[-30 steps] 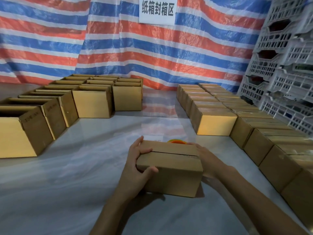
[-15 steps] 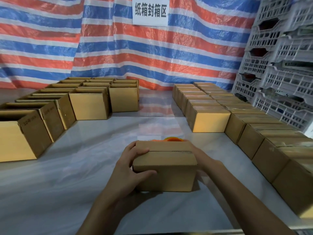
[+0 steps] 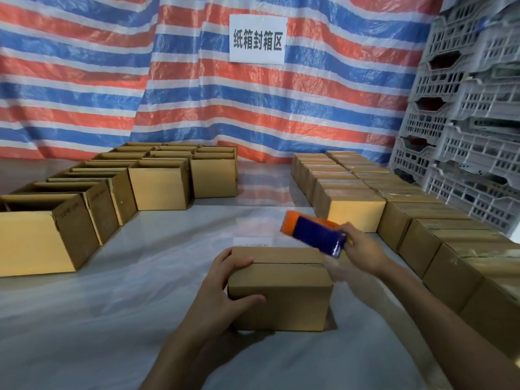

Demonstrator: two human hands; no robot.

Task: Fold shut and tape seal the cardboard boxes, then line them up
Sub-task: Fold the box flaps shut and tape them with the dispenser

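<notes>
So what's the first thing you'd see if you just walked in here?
Probably the big red, white and blue striped sheet across the back. Then the closed cardboard box in the middle, gripped by the left hand, while the right hand holds an orange and blue tape dispenser near its far right corner.

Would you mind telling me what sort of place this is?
Probably a warehouse carton-sealing area: the wall sign says so, with rows of cardboard boxes and stacked plastic crates.

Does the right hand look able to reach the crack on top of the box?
Probably yes: the right hand, holding the tape dispenser, hovers beside the box; the left hand grips only its left end.
</notes>
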